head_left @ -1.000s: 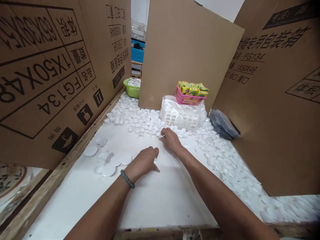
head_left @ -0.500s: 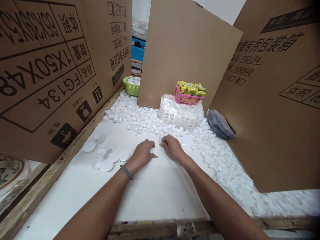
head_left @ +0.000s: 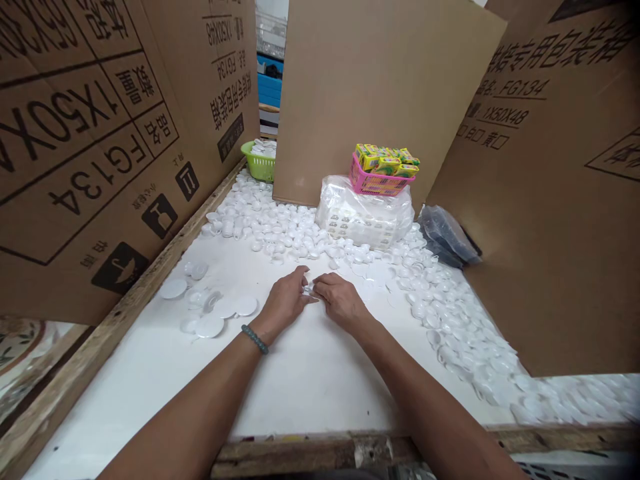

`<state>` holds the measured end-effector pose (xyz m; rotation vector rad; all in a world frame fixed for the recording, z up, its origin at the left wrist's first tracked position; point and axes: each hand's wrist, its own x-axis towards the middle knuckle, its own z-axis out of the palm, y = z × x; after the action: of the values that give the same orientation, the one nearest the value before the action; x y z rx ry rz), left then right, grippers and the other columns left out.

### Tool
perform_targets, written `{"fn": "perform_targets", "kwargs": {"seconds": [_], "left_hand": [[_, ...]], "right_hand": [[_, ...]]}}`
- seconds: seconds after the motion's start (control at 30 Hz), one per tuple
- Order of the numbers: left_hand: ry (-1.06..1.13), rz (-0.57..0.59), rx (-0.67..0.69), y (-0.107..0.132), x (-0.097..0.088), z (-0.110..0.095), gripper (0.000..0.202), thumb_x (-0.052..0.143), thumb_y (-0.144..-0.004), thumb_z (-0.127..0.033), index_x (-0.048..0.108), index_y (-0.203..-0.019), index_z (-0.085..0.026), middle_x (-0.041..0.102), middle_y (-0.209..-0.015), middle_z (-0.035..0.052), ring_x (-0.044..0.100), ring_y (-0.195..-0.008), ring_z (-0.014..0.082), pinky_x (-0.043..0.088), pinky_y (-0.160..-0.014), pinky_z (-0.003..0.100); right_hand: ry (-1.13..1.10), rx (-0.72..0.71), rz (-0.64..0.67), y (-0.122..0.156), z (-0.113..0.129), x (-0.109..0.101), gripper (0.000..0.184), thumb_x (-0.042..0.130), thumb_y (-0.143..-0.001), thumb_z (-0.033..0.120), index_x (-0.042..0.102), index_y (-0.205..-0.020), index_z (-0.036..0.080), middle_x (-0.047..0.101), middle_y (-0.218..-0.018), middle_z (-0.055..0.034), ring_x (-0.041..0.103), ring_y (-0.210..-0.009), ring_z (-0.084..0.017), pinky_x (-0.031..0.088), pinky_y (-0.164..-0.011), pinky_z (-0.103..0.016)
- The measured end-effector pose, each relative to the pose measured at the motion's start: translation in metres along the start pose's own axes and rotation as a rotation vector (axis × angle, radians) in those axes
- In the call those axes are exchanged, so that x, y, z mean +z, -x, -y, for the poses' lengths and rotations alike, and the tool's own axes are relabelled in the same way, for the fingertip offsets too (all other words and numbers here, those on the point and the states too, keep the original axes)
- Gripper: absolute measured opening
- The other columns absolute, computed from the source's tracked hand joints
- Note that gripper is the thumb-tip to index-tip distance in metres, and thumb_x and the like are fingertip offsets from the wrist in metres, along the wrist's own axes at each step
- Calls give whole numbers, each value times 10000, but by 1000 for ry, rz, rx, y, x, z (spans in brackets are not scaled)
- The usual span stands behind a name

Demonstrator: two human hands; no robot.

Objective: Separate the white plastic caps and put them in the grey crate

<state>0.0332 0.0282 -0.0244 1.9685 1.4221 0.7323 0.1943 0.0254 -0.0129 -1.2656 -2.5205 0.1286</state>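
At the middle of the white tabletop point(head_left: 305, 380), my two hands meet around a small white plastic piece point(head_left: 309, 289), mostly covered by fingers. My left hand point(head_left: 287, 297), with a green bead bracelet at the wrist, curls its thumb and forefinger about the piece from the left. From the right, my right hand point(head_left: 339, 297) pinches it with fingertips pressed together. Flat white discs point(head_left: 210, 326) and clear round pieces point(head_left: 198, 298) lie to the left of my left hand. Beyond both hands spreads a heap of small shiny white plastic pieces point(head_left: 290, 230).
Cardboard sheets stand at the left point(head_left: 165, 87), back point(head_left: 380, 80) and right point(head_left: 550, 233). A pink basket point(head_left: 377, 183) of yellow-green boxes sits on a plastic-wrapped bundle point(head_left: 363, 217). A green basket point(head_left: 260, 167) is at back left, a dark plastic-wrapped item point(head_left: 447, 237) at right.
My right hand has moved left and slightly nearer, bringing its fingertips to my left hand. A small white piece now shows between them. The view has tilted slightly down.
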Motion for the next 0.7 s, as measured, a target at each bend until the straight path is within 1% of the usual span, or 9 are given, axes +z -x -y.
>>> {"fn": "perform_targets", "kwargs": {"seconds": [0.13,0.27,0.33,0.4,0.5,0.53,0.6,0.67,0.7], "left_hand": [[-35,-6,25,0,1,1,449,581,-734,-193,439,-1159,-225,604,-963,31,585,-788,168,422,-661,254],[-10,12,31,-1,-1,3,428,566,-722,-154,461,-1131,-226,605,-958,28,584,-768,156,421,-666,244],[36,20,29,-1,-2,4,414,577,-723,-179,472,-1121,-226,607,-944,24,579,-738,147,423,-667,241],[86,20,20,-2,-4,6,422,608,-715,-227,481,-1118,-225,611,-935,22,577,-730,146,426,-667,242],[185,34,-8,-3,-6,6,418,662,-679,-318,522,-1062,-224,628,-906,15,584,-762,155,430,-682,239],[226,45,-16,-3,-7,5,400,668,-673,-342,539,-1032,-221,635,-881,10,587,-767,156,430,-686,236],[288,57,-21,-2,-9,1,343,654,-683,-375,567,-973,-215,642,-805,-4,589,-747,152,425,-669,229],[305,39,-27,-2,-11,-2,304,623,-705,-403,583,-935,-208,633,-724,-17,580,-695,146,411,-621,223],[300,20,-43,-2,-12,-4,298,608,-713,-417,587,-922,-205,625,-685,-22,570,-660,143,400,-591,221]], "right_hand": [[128,-75,-4,4,2,7,320,369,-802,-39,603,-764,174,602,-860,-53,497,-835,-167,396,-670,-267],[222,-147,7,4,8,10,292,384,-808,-23,607,-767,162,588,-791,-59,478,-768,-177,382,-651,-284],[220,-132,21,3,9,9,296,386,-805,-18,617,-759,161,597,-780,-62,491,-763,-177,385,-654,-287],[126,-64,-2,2,7,7,300,390,-809,0,632,-756,168,620,-819,-60,521,-789,-168,398,-671,-276],[-187,123,-112,3,2,3,230,445,-837,100,656,-819,188,650,-905,-37,572,-813,-142,424,-691,-242],[-289,203,-146,4,1,2,197,468,-842,150,660,-837,193,658,-890,-27,584,-796,-139,429,-684,-237],[-424,358,-180,5,-1,3,175,495,-841,237,663,-815,196,657,-773,-7,587,-720,-141,428,-640,-237],[-489,473,-164,5,-1,3,204,486,-842,284,661,-781,198,625,-659,8,567,-646,-144,415,-587,-239],[-507,501,-145,5,0,4,212,474,-845,285,662,-795,202,616,-641,10,560,-629,-144,412,-576,-240]]}}
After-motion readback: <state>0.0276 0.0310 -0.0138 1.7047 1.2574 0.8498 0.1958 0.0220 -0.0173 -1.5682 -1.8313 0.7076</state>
